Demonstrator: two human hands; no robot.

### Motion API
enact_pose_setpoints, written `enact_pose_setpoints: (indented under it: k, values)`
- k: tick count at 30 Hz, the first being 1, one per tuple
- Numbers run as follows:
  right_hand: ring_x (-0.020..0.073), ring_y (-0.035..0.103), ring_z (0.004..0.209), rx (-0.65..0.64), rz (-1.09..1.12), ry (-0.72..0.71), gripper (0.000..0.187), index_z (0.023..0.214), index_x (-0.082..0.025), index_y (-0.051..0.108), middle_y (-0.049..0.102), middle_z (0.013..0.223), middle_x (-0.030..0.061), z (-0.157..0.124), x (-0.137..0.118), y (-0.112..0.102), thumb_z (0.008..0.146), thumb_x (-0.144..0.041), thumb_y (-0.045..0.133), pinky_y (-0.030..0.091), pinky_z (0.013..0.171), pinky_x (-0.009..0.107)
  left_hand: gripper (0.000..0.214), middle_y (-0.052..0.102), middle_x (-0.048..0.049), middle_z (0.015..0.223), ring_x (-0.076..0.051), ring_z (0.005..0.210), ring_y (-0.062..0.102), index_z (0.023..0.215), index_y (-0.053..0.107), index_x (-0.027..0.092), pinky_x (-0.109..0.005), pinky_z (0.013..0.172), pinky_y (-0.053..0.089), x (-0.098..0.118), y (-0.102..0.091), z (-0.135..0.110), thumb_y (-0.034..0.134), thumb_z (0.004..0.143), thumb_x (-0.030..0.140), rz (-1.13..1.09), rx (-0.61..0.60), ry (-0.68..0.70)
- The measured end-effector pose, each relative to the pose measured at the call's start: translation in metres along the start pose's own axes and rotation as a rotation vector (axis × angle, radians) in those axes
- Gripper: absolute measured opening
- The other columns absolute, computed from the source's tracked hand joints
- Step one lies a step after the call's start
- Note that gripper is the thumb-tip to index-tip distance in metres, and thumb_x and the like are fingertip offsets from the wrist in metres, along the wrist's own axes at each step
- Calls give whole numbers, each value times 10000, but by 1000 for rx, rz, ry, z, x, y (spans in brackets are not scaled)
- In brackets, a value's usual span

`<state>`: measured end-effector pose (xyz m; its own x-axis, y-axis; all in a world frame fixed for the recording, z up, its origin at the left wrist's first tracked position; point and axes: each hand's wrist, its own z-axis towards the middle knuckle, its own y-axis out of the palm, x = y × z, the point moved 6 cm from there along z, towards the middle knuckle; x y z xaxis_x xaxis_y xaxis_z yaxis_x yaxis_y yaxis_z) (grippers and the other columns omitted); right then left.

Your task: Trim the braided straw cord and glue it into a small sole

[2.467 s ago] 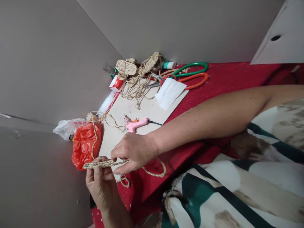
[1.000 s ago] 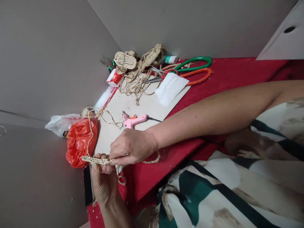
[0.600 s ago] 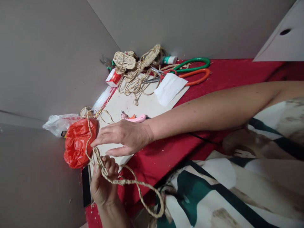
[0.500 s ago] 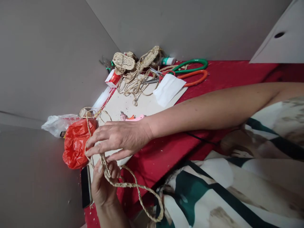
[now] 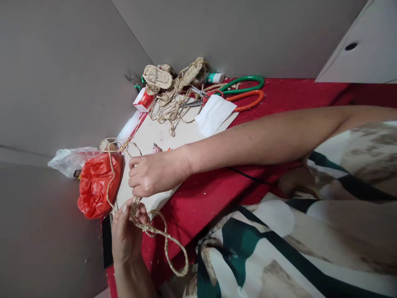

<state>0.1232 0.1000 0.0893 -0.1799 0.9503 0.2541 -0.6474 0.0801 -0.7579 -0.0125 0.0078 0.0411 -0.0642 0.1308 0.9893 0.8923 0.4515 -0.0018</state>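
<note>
My left hand (image 5: 124, 234), low in the view, has its fingers closed around a gathered bundle of braided straw cord (image 5: 173, 239). A loop of the cord hangs from it to the right, in front of the patterned clothing. Just above, my right hand (image 5: 155, 174) is curled closed, with strands of the same cord running from beneath it into the left hand; its fingertips are hidden. A thinner length of the cord trails from the left hand up past a red plastic bag (image 5: 98, 186). A small tool with a pinkish end (image 5: 157, 148) is mostly covered by my right wrist.
On a pale board (image 5: 145, 134) over red cloth (image 5: 297, 93) lie coiled cord (image 5: 157, 78), scissors with green and orange handles (image 5: 248, 99) and white paper (image 5: 214, 115). A red-and-white box (image 5: 143, 100), dark phone (image 5: 107, 242) and clear bag (image 5: 71, 161) stand near grey walls.
My right hand has gone from stretched fingers near the cord to a closed grip just above my left hand. The hanging loop has become smaller. The whole view has shifted slightly left.
</note>
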Motion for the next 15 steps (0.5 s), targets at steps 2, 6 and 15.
enact_pose_setpoints:
  k: [2,6,15]
  values:
    - [177,597,863,30,-24,11,243,844,-160,644,656,852,51,-1,2,0,934,-108,423,323,851,357,299,630,-25,641,-87,513,545,856,721,140,-189,481,456,2,-8,-2,793,664,357,21,102,72]
    - [175,605,817,22,-30,44,205,833,-158,635,657,829,39,-2,4,4,925,-124,455,332,816,356,179,655,-21,639,-77,503,555,762,706,146,-182,499,468,5,-19,-8,802,662,258,73,243,195]
    - [162,613,777,26,66,45,214,833,-159,642,674,842,39,-1,-2,9,935,-173,455,325,725,335,145,666,-18,637,-77,500,565,761,711,157,-190,511,484,2,-5,-5,785,685,255,96,184,181]
